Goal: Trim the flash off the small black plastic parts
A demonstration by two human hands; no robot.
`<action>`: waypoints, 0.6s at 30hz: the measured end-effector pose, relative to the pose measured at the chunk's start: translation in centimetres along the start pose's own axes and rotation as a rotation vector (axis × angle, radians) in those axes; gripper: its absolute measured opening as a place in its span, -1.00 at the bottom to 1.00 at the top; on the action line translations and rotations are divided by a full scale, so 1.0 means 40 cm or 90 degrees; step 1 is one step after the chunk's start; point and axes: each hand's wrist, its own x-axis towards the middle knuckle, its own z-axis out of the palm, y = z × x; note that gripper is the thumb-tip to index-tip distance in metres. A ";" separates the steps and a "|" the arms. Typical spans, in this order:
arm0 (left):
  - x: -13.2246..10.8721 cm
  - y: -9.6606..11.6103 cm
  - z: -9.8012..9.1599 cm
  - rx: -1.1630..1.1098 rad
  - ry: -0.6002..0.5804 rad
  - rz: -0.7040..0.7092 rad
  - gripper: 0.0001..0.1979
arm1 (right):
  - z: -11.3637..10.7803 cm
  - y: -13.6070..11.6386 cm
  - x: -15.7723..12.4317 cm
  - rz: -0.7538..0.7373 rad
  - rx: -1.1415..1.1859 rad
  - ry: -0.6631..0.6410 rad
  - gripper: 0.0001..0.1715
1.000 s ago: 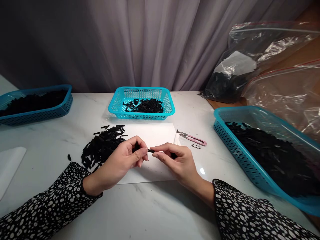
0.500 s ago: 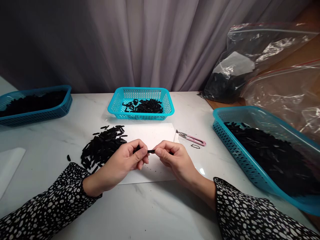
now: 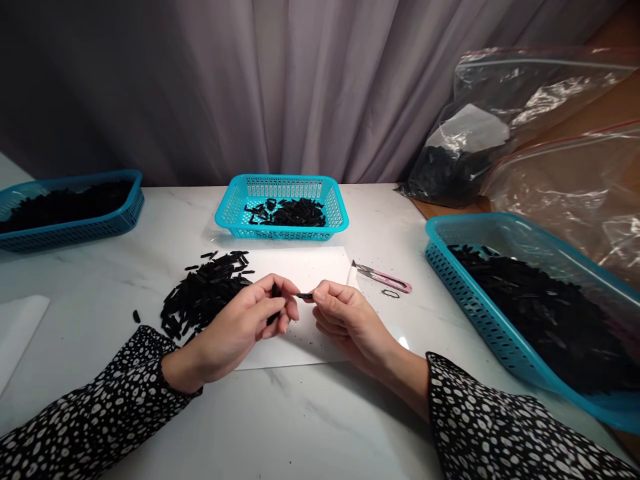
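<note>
Between the thumb and forefinger of my right hand (image 3: 347, 319) is a small, narrow black piece (image 3: 305, 296), held level over the white sheet (image 3: 300, 267). My left hand (image 3: 250, 323) is curled, its forefinger reaching the free end of that piece. More black pieces (image 3: 274, 319) show between the left fingers and thumb; how many is hidden. Just beyond my left wrist lies a loose heap of similar black pieces (image 3: 203, 297), partly covering the sheet's left side. Pink-handled thread snips (image 3: 385, 277) rest right of the sheet, beside a thin black loop (image 3: 391, 293).
A blue basket (image 3: 283, 233) with some black pieces stands behind the sheet. Fuller baskets flank it, one at the left (image 3: 70, 233) and one at the right (image 3: 480, 320). Clear zip bags (image 3: 465, 147) lean at the back right. A single black piece (image 3: 136, 316) lies left of the heap.
My left thumb has come away from the black piece and drawn back. The right hand has lifted slightly with it, and more pieces show inside my left hand.
</note>
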 end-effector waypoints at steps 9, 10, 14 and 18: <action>0.011 -0.017 -0.006 0.039 0.026 0.064 -0.84 | -0.005 -0.003 0.003 0.017 0.040 0.027 -0.60; 0.012 -0.017 -0.006 0.045 0.027 0.058 -0.84 | -0.005 -0.003 0.003 0.017 0.042 0.033 -0.59; 0.015 -0.016 -0.006 0.067 0.032 0.042 -0.82 | -0.005 -0.002 0.001 0.021 0.045 0.045 -0.54; 0.015 -0.021 -0.010 0.042 0.006 0.021 -0.80 | -0.005 -0.003 0.001 0.022 0.049 0.043 -0.53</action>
